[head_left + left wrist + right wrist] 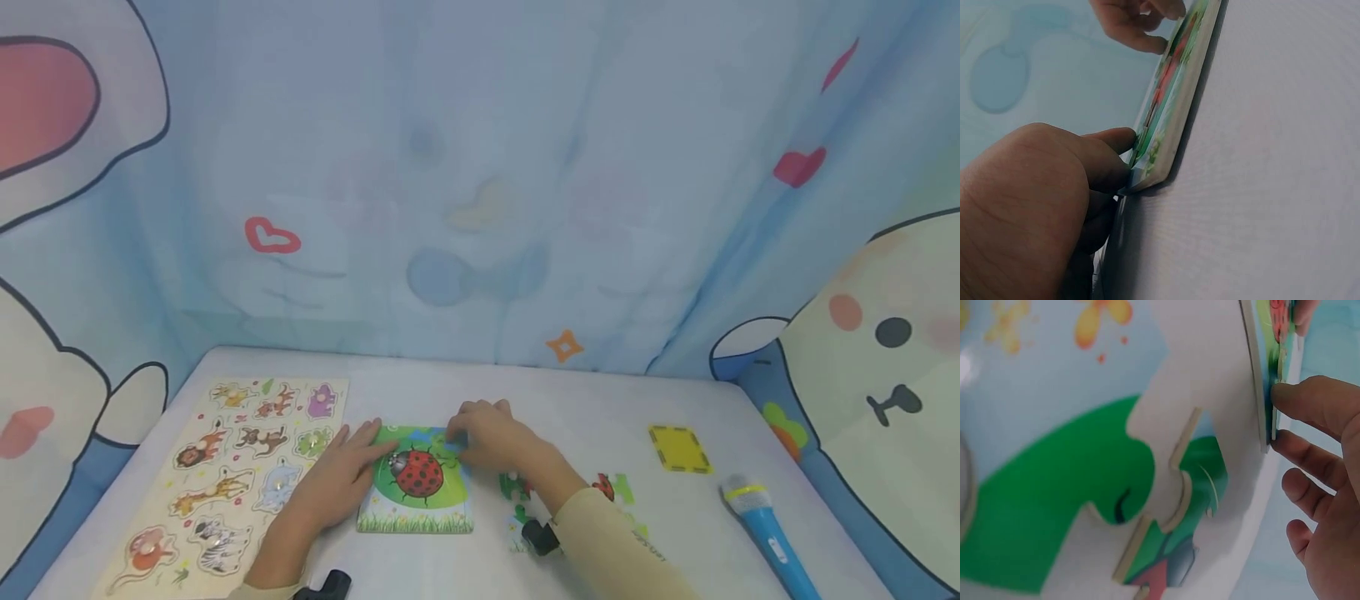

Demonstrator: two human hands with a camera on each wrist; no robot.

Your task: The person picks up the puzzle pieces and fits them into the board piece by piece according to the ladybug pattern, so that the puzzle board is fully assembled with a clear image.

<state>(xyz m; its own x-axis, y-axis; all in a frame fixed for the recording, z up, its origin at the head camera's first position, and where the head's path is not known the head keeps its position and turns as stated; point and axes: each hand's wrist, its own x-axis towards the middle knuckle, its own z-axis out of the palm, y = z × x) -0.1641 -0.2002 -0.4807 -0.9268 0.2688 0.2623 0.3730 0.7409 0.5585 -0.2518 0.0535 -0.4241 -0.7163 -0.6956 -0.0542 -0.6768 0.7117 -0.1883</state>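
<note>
Head view: I see the ladybird puzzle lying mid-counter, mostly assembled; loose pieces remain to its right. Left wrist view: left hand, fingers straight, presses the puzzle's left edge. Right wrist view: right hand, fingers extended, touches the far edge; a green piece lies unplaced.
</note>
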